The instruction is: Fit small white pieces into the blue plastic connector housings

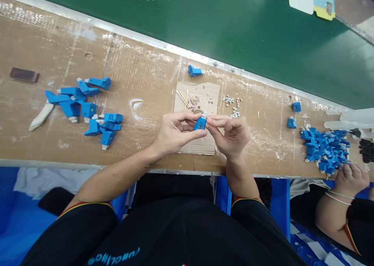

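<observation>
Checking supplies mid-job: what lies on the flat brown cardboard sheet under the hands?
A few thin wooden sticks and dark smudges lie on the brown cardboard sheet. The left hand and right hand, holding a small blue plastic part, cover its middle.

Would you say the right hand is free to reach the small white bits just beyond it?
Probably yes: the white bits lie close beyond the right hand with nothing between, though its fingers and the left hand hold a blue part.

On bench (140, 63), connector (200, 123) over cardboard sheet (209, 96), pile (87, 108) to its left, heap (327, 149) far right.
</observation>
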{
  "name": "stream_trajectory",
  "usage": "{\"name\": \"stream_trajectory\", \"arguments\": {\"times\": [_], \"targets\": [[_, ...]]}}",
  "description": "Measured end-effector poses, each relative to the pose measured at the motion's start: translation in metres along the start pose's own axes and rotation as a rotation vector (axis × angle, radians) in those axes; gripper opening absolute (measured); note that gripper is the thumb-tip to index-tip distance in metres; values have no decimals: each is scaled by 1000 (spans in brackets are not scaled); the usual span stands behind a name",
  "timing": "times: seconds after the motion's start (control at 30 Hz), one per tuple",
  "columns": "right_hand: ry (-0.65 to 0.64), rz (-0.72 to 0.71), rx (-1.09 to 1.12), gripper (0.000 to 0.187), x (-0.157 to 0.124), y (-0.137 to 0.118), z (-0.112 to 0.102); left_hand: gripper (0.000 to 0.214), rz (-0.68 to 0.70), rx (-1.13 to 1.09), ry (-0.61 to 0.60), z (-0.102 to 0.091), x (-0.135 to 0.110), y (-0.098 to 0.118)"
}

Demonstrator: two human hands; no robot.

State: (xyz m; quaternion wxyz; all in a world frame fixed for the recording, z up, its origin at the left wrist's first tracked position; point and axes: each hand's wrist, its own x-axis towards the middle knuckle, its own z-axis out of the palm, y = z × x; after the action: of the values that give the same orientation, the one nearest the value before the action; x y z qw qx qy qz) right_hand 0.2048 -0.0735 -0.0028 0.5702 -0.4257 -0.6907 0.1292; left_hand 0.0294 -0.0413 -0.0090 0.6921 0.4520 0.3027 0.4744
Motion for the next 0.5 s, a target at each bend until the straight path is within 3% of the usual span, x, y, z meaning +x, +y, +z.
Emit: {"name": "stream_trajectory", "arguments": {"times": [0.27, 0.5], "targets": [[6, -28, 44, 34, 2, 3, 2, 38, 60, 43, -3, -3, -1, 4], [8, -11, 186, 38, 4, 1, -2, 38, 279, 140, -64, -8, -1, 2]]}}
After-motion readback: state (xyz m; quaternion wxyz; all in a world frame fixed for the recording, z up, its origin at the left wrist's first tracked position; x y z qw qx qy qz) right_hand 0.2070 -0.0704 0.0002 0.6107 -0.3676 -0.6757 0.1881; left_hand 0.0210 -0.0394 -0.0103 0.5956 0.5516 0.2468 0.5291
